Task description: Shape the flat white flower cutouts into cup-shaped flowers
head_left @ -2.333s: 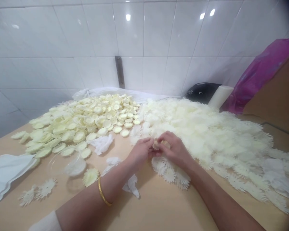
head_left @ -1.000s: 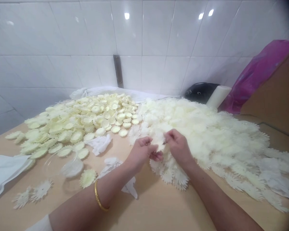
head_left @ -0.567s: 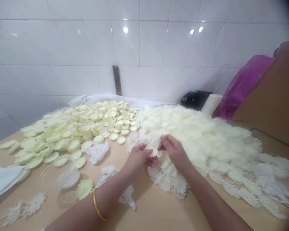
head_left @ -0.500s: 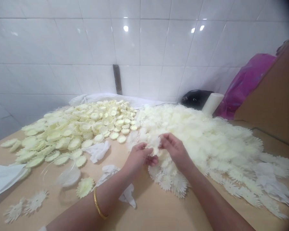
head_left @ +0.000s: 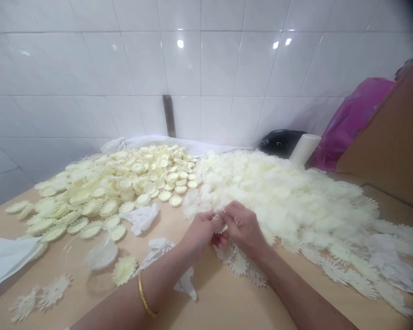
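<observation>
From here I see a small pale piece with a toothed edge (head_left: 220, 224) pinched between the fingers of both hands, just above the table (head_left: 227, 302). The left hand (head_left: 201, 231) grips its near side, and the right hand (head_left: 242, 224) meets it there, thumb and fingertips closed on the piece. Below the right wrist lie a few flat white petal discs (head_left: 239, 263). Beyond the hands, a heap of cupped yellowish pieces (head_left: 124, 178) spreads to the left, and a larger heap of thin white petals (head_left: 282, 192) to the right. A clear bowl (head_left: 101, 254) sits near the left forearm, which wears a gold bangle (head_left: 143, 293).
</observation>
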`<state>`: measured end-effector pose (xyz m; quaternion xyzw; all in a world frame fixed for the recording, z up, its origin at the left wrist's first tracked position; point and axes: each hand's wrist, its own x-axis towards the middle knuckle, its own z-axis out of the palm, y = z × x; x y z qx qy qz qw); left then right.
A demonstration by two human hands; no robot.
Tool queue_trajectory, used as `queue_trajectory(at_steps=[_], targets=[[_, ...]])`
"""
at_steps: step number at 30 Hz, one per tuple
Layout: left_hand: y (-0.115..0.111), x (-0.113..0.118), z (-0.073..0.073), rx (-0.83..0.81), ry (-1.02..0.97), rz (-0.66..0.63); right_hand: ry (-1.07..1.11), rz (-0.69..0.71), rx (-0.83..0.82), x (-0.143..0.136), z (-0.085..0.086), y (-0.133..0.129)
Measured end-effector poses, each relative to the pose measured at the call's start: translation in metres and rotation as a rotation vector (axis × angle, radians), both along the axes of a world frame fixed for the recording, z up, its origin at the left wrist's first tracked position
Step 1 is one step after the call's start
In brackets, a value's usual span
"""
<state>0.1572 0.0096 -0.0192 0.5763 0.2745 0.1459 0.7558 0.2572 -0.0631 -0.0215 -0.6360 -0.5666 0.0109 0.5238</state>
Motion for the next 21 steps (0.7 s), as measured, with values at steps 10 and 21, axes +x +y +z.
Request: queue_trajectory(at_steps=[10,21], targets=[[-0.012,0.002,0.012,0.097,-0.182,0.081,0.808,0.001,0.049,-0.007,0.015,0.007],[-0.018,-0.002,0.013,-0.067,-0.322,0.094,1.038,0.064,0.180,0.017,0.018,0.004]])
